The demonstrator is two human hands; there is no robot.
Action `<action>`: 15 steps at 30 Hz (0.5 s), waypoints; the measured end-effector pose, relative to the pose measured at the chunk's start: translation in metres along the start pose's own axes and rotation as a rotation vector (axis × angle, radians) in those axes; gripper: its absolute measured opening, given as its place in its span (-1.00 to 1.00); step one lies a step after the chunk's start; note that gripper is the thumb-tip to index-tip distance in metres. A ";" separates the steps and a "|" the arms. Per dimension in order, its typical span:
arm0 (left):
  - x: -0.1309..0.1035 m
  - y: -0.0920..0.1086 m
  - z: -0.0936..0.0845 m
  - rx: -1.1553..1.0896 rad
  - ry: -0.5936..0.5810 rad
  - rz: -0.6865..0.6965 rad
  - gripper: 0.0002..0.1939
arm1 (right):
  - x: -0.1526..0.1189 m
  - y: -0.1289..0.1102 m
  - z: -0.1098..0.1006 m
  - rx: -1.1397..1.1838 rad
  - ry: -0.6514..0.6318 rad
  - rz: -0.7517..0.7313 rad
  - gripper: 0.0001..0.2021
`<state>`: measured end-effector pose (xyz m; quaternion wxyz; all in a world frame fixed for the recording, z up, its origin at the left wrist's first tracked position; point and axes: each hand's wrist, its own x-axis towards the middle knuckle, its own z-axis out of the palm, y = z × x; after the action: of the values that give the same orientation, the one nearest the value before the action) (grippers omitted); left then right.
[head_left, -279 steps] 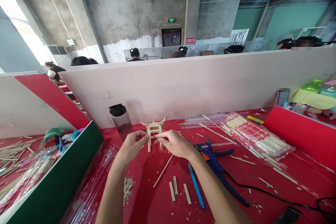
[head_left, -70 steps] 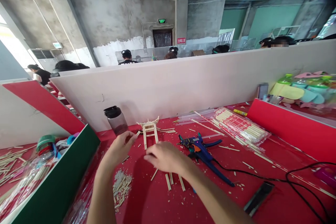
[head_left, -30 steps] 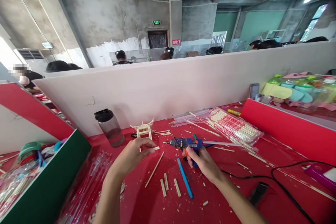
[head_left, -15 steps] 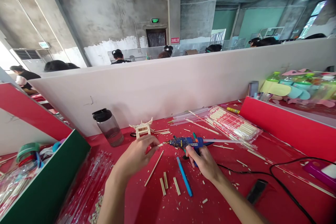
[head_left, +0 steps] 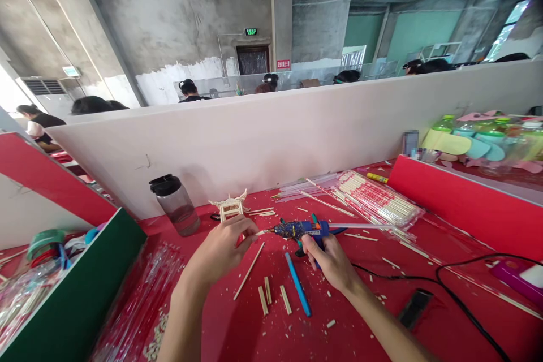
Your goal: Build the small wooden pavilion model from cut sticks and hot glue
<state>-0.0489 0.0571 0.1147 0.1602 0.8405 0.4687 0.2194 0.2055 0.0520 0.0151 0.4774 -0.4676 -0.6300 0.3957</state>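
Note:
My right hand (head_left: 324,254) is closed round the handle of a blue hot glue gun (head_left: 303,229), whose nozzle points left; a clear glue stick (head_left: 358,226) sticks out of its back. Pinched in the fingers of my left hand (head_left: 231,242) is a short wooden stick (head_left: 259,232), its end right at the nozzle. Behind my left hand stands a small wooden stick model (head_left: 231,206), partly covered by the hand. Below lie a blue pen-like rod (head_left: 298,284), a longer thin stick (head_left: 249,271) and several short stick pieces (head_left: 285,300).
A dark-lidded water bottle (head_left: 175,205) stands at the back left, before a white partition (head_left: 275,136). Packaged chopsticks (head_left: 375,198) lie at the back right. A black cable (head_left: 441,281) crosses the right side. Green (head_left: 80,288) and red (head_left: 466,206) dividers flank the red table (head_left: 237,334).
Almost nothing differs. Both hands keep their places, with the stick still at the glue gun's nozzle; the view has shifted very slightly.

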 end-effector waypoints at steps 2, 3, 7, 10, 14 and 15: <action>-0.001 -0.001 0.000 -0.001 0.015 -0.006 -0.80 | 0.001 0.000 0.000 -0.009 0.002 -0.010 -0.50; -0.001 -0.002 0.000 -0.002 0.023 -0.008 -0.81 | 0.001 0.000 -0.001 -0.012 0.002 -0.012 -0.51; -0.001 -0.005 0.000 0.011 0.044 -0.004 -0.83 | 0.001 -0.003 0.000 -0.019 0.002 -0.018 -0.50; 0.000 -0.004 0.000 0.022 0.039 -0.003 -0.84 | 0.000 -0.004 0.000 -0.017 0.009 -0.016 -0.50; 0.001 -0.002 0.000 0.015 0.032 -0.006 -0.85 | 0.000 -0.004 0.000 -0.011 0.008 -0.010 -0.50; 0.001 -0.002 0.000 0.013 0.032 -0.014 -0.85 | 0.000 -0.004 -0.001 -0.012 0.007 -0.015 -0.51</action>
<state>-0.0500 0.0592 0.1140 0.1486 0.8345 0.4788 0.2287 0.2053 0.0509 0.0192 0.4797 -0.4671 -0.6343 0.3865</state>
